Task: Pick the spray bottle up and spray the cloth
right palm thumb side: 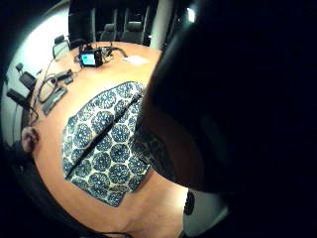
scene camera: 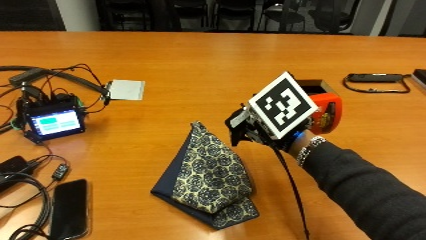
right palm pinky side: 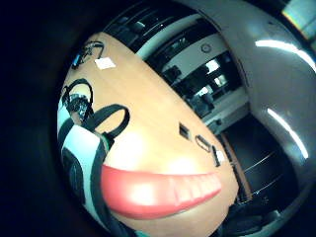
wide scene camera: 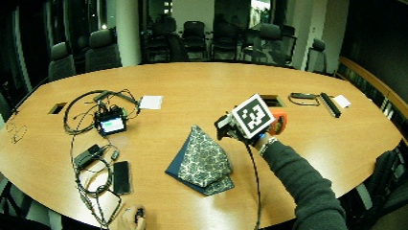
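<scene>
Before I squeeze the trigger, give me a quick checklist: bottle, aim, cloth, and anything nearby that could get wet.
1. Spray bottle lifted off the table: ok.
2. Right hand gripping the bottle: cannot tell, fingers hidden.
3. Nozzle aimed at the cloth: cannot tell, nozzle hidden.
4. Cloth on the table beside the hand: ok.
5. Cloth spread flat: not ok, folded and peaked.
6. Small screen device and phone apart from the cloth: ok.

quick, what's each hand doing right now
Gloved right hand: raised beside the patterned blue cloth, with the orange spray bottle at its palm; whether it grips it cannot be told.
Bare hand: rests at the table's near edge, holding nothing visible.
</scene>
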Demonstrator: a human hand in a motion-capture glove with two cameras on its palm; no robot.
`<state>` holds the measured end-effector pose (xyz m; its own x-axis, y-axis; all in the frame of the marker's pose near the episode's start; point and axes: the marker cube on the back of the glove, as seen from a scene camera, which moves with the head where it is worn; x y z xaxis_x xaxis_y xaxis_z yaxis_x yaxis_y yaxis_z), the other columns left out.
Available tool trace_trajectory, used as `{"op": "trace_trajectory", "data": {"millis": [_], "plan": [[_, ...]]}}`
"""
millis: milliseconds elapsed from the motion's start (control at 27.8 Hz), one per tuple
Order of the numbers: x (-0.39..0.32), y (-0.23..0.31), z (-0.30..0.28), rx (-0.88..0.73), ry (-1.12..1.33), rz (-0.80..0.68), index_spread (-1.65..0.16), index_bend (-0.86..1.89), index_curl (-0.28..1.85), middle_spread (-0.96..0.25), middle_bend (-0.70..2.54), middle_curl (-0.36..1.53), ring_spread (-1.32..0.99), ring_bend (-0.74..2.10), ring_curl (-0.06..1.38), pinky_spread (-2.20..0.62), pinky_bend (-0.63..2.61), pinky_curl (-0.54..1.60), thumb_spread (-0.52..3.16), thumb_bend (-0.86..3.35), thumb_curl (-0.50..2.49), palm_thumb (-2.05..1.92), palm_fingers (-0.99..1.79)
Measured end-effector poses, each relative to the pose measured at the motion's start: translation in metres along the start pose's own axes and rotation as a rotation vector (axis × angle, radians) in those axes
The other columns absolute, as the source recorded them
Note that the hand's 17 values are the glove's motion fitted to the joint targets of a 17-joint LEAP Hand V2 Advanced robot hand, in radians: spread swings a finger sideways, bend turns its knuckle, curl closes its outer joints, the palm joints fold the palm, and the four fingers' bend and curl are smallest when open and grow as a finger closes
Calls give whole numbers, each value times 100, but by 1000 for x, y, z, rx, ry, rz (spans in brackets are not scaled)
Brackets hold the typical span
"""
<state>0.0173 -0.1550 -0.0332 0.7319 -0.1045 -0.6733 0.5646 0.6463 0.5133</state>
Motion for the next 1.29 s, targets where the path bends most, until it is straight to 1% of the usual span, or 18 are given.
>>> {"op": "trace_trajectory", "data": {"millis": [108, 215, 323, 539, 718, 862, 1006, 1077, 1221, 1293], "plan": [[-9, 2, 2, 6, 49, -65, -26, 28, 58, -21, 52, 52, -21, 67, 47, -31, 51, 45, 37, -3, 77, 93, 137], [-26, 2, 3, 41, 49, -132, -26, 28, 58, -21, 51, 52, -21, 66, 47, -31, 51, 45, 37, -3, 77, 93, 137], [-40, 10, 6, 23, 38, -178, -26, 28, 58, -21, 51, 52, -21, 66, 47, -31, 51, 45, 37, -3, 78, 93, 137], [-53, 29, 13, -34, 51, -227, -26, 28, 58, -21, 51, 52, -21, 66, 47, -31, 51, 44, 37, -3, 78, 93, 137], [-44, 33, 14, -32, 128, -233, -26, 28, 58, -21, 51, 52, -21, 67, 47, -31, 51, 45, 37, -3, 78, 93, 137], [-40, 27, 11, -17, 112, -204, -26, 28, 58, -21, 51, 52, -21, 67, 47, -31, 51, 45, 37, -3, 78, 93, 137], [-30, 14, -3, 4, 82, -134, -26, 28, 58, -20, 52, 52, -21, 66, 47, -31, 51, 45, 37, -3, 78, 93, 138], [-19, 10, -14, 9, 84, -91, -26, 28, 58, -20, 52, 52, -21, 66, 47, -31, 51, 45, 37, -3, 78, 93, 138], [9, 19, -39, -35, 62, 20, -26, 28, 58, -21, 52, 52, -21, 66, 47, -31, 51, 45, 37, -3, 79, 93, 138], [22, 22, -54, -10, 11, 91, -26, 28, 58, -21, 52, 52, -21, 66, 47, -31, 51, 45, 37, -3, 79, 93, 138]]}}
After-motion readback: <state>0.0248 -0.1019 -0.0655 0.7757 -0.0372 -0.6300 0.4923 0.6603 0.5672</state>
